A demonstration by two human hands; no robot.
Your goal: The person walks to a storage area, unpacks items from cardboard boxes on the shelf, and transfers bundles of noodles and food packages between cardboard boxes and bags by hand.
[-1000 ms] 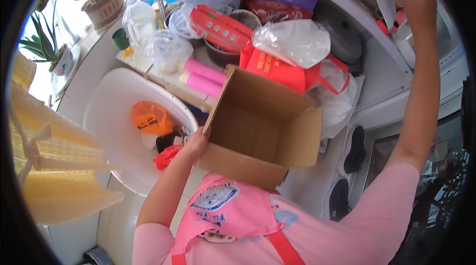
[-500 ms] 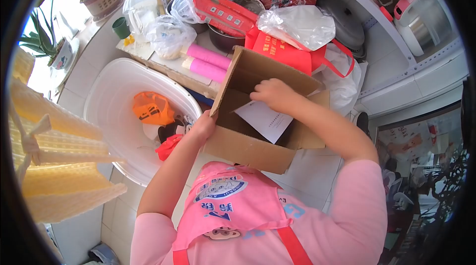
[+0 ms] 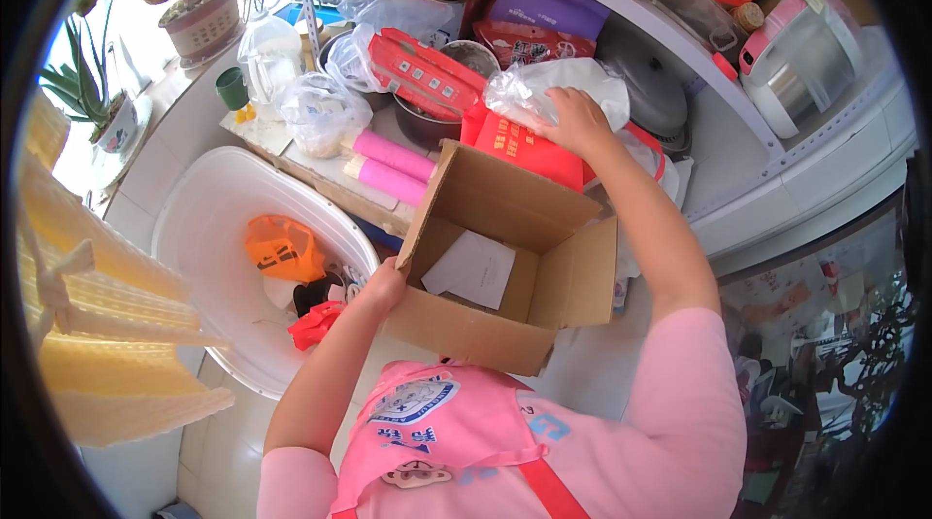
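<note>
My left hand [image 3: 387, 288] is closed on the near left edge of an open cardboard box [image 3: 476, 333]. A white sheet of paper [image 3: 472, 269] with small print lies inside on the box's bottom. Beyond the box, my right hand [image 3: 576, 121] reaches over a silvery plastic bag [image 3: 515, 92], its thumb and fingers apart and apparently touching it. That bag lies on top of a red carrier bag [image 3: 524, 152] with yellow lettering.
To the left stands a large white tub [image 3: 209, 257] holding an orange bag [image 3: 284, 247] and a red bag [image 3: 316, 325]. Pink rolls [image 3: 388, 179], a dark pot [image 3: 424, 127] and a red carton [image 3: 425, 74] crowd the low shelf. A metal shelf edge [image 3: 723, 92] curves at right.
My right hand has left the box and moved out to the silvery bag. The paper, tilted under that hand before, now lies in the box. My left hand keeps its hold.
</note>
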